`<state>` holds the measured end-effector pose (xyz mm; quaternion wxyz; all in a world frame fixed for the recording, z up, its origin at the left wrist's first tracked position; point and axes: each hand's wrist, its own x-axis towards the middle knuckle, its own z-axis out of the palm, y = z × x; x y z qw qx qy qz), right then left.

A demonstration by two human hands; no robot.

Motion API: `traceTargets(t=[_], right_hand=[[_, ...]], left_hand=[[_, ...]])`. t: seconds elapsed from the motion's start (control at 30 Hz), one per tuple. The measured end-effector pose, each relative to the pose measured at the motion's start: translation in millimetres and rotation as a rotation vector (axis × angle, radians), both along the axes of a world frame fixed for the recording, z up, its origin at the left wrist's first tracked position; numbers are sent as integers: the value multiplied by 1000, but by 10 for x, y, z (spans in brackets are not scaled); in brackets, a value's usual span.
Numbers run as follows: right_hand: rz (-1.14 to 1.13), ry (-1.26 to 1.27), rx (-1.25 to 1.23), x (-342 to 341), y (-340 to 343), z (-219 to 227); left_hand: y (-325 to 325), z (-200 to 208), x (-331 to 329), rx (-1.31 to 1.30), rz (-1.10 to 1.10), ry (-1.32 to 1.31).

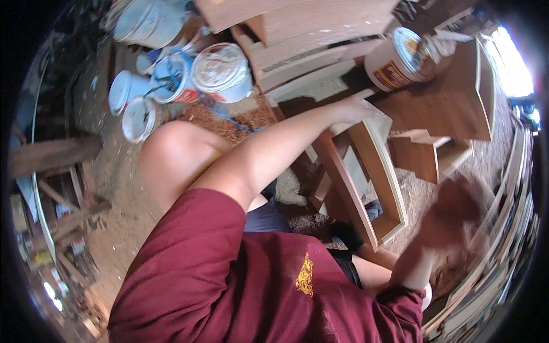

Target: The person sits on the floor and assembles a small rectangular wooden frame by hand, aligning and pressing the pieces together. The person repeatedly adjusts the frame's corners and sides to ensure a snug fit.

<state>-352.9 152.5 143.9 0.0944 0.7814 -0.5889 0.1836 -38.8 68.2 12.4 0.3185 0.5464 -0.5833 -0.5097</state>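
1. Nearest, the person's bare right hand (pixel 457 211) was a blur, raised to the right of the work. I could not tell whether its grip was open or closed, or whether it held anything.
2. The open, box-like frame of pale reddish-brown wood (pixel 378 177) stood tilted in front of the person's body, close by the legs. Its long sides and far end appeared joined into one body, so the basic assembly looked done. Its middle was open: the floor and part of a foot showed through it, which suggested that any panel or filling for that opening was left to do.
3. At the frame's far upper end, the bare left hand (pixel 351 110) lay on the corner. Its fingers were too indistinct to tell whether the grip was closed around the wood or merely resting there.
4. Just beyond the frame, to the right, sat a small brown step-shaped wooden piece (pixel 420 151), apparently already assembled but apart from the frame.
5. Behind that stood a larger unit of smooth brown wooden panels (pixel 446 94), seemingly further along in its making.
6. Farther off, a white plastic bucket with a brown label (pixel 392 68) stood near long pale wooden panels (pixel 309 34). Whether those panels were finished could not be judged.
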Motion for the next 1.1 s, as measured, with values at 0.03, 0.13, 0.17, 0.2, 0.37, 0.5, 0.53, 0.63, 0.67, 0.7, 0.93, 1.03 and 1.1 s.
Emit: traceTargets(t=[0.03, 0.13, 0.17, 0.2, 0.37, 0.5, 0.53, 0.63, 0.67, 0.7, 0.93, 1.03, 1.1], right_hand=[[201, -223, 177, 451, -125, -63], [453, -817, 987, 1310, -298, -526], [573, -819, 898, 1318, -277, -812], [451, -907, 1166, 1371, -265, -923], [615, -443, 858, 1524, -262, -946], [715, -395, 799, 1566, -344, -866], [737, -417, 801, 1557, -359, -900], [722, -419, 752, 1563, -327, -988], [707, -407, 727, 1580, -308, -989], [729, -381, 729, 1578, -301, -977], [778, -366, 636, 1644, -297, -1067], [798, -317, 673, 1638, -340, -1001], [823, -293, 735, 1565, -393, -920]], left_hand=[[-1, -71, 29, -11, 34, 33], [-13, -256, 31, -61, 116, 112], [-62, -187, -8, -27, 101, 36], [-61, -190, -13, 13, 103, 27], [-71, -339, 41, 81, 146, -63], [-98, -313, 47, 155, 111, -89], [-99, -284, 19, 153, 121, -72], [-87, -301, -1, 157, 133, -30], [-96, -328, 29, 165, 121, -19], [-96, -357, 55, 173, 109, -8], [-76, -270, 18, 152, 134, -40], [-58, -243, 61, 182, 116, -33], [-56, -175, 46, 209, 102, -14]])
